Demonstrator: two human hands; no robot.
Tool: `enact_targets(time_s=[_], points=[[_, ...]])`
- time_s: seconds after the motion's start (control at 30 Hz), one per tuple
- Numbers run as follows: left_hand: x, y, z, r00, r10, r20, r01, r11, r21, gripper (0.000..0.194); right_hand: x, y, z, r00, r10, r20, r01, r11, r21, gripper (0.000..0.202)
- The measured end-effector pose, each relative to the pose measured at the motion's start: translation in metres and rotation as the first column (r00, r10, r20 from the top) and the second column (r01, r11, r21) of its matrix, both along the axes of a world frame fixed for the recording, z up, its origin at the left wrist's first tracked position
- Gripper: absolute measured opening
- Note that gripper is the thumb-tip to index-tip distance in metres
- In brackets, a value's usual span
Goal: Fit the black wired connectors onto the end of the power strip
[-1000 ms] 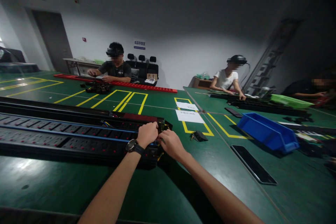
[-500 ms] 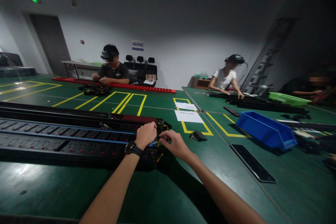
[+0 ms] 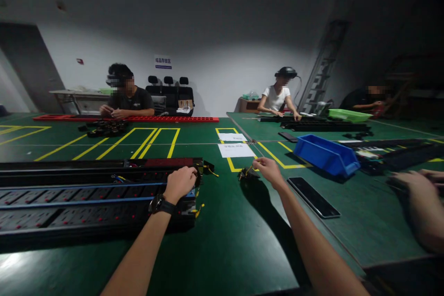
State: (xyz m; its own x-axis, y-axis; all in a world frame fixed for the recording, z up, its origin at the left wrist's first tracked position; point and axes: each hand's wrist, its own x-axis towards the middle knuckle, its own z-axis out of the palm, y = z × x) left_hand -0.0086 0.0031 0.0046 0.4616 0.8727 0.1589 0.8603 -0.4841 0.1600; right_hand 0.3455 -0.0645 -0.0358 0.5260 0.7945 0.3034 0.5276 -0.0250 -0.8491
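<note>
Strips (image 3: 86,215), long, black, red-dotted, flat on green table (image 3: 222,249), running out of view at left. Left hand (image 3: 179,185) over their right end, fingers curled; whether gripping, unclear. Right hand (image 3: 269,171) at small black part (image 3: 249,175) on table, right of strips; fingers bent, nearly together, pinch or mere touch unclear. Dark flat device (image 3: 314,197) and blue bin (image 3: 324,157) farther right.

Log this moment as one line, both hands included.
left hand: at end of black socket strips | right hand: fingertips at small black part | blue bin: farther right
</note>
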Motion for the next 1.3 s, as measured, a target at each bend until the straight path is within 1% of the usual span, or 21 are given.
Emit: enact_targets(time_s=[0.07, 0.13, 0.23, 0.37, 0.47, 0.6, 0.73, 0.87, 1.0, 1.07, 1.13, 1.17, 1.2, 1.23, 1.27, 1.3], points=[[0.000, 0.001, 0.000, 1.000, 0.000, -0.003, 0.000, 1.000, -0.002, 0.036, -0.001, 0.000, 0.000, 0.999, 0.045, -0.003, -0.045, 0.999, -0.011, 0.026], [0.000, 0.003, 0.000, 1.000, 0.006, -0.005, -0.006, 1.000, -0.011, 0.035, -0.004, 0.001, 0.001, 0.996, 0.056, 0.066, -0.053, 0.998, -0.034, 0.026], [0.000, 0.004, 0.001, 1.000, 0.020, -0.008, -0.021, 0.999, -0.027, 0.037, -0.007, 0.003, 0.000, 0.981, 0.032, 0.191, -0.018, 0.997, -0.071, 0.026], [0.002, 0.007, 0.002, 0.999, 0.047, -0.018, -0.048, 0.998, -0.028, 0.033, -0.005, 0.007, -0.007, 0.961, -0.045, 0.274, 0.069, 0.995, -0.077, 0.031], [0.003, 0.009, 0.003, 0.998, 0.067, -0.008, -0.068, 0.997, -0.039, 0.030, -0.004, 0.013, -0.015, 0.951, -0.065, 0.304, 0.102, 0.989, -0.110, 0.031], [0.002, 0.012, 0.005, 0.997, 0.067, 0.027, -0.065, 0.996, -0.064, 0.028, -0.007, 0.020, -0.025, 0.948, -0.046, 0.315, 0.102, 0.981, -0.165, 0.022], [0.002, 0.013, 0.006, 0.997, 0.072, 0.040, -0.069, 0.995, -0.078, 0.027, -0.013, 0.022, -0.029, 0.936, -0.019, 0.351, 0.073, 0.987, -0.141, 0.022], [0.002, 0.012, 0.008, 0.996, 0.076, 0.039, -0.073, 0.994, -0.080, 0.027, -0.021, 0.020, -0.029, 0.913, -0.005, 0.408, 0.048, 0.994, -0.094, 0.022], [0.003, 0.011, 0.008, 0.996, 0.085, 0.019, -0.083, 0.993, -0.079, 0.028, -0.030, 0.015, -0.025, 0.874, -0.002, 0.487, 0.062, 0.992, -0.106, 0.021], [0.004, 0.011, 0.006, 0.996, 0.088, 0.015, -0.087, 0.994, -0.068, 0.028, -0.039, 0.013, -0.020, 0.854, -0.035, 0.520, 0.097, 0.991, -0.092, 0.021], [0.004, 0.012, 0.004, 0.996, 0.090, 0.013, -0.090, 0.995, -0.054, 0.028, -0.056, 0.011, -0.013, 0.843, -0.059, 0.535, 0.101, 0.994, -0.050, 0.021], [0.004, 0.012, 0.003, 0.996, 0.090, 0.012, -0.089, 0.995, -0.049, 0.028, -0.068, 0.009, -0.009, 0.843, -0.048, 0.535, 0.072, 0.997, -0.024, 0.022], [0.004, 0.012, 0.002, 0.996, 0.087, 0.012, -0.087, 0.995, -0.047, 0.028, -0.083, 0.008, -0.005, 0.842, -0.008, 0.539, 0.006, 1.000, 0.005, 0.025], [0.004, 0.012, 0.001, 0.996, 0.085, 0.013, -0.084, 0.995, -0.044, 0.028, -0.099, 0.006, -0.001, 0.833, 0.062, 0.550, -0.091, 0.996, 0.026, 0.029], [0.004, 0.012, 0.001, 0.996, 0.084, 0.015, -0.083, 0.996, -0.042, 0.028, -0.116, 0.004, 0.002, 0.804, 0.150, 0.575, -0.203, 0.979, 0.028, 0.036], [0.004, 0.012, 0.001, 0.996, 0.083, 0.018, -0.082, 0.996, -0.042, 0.028, -0.133, 0.002, 0.005, 0.747, 0.243, 0.619, -0.315, 0.949, 0.007, 0.043]])
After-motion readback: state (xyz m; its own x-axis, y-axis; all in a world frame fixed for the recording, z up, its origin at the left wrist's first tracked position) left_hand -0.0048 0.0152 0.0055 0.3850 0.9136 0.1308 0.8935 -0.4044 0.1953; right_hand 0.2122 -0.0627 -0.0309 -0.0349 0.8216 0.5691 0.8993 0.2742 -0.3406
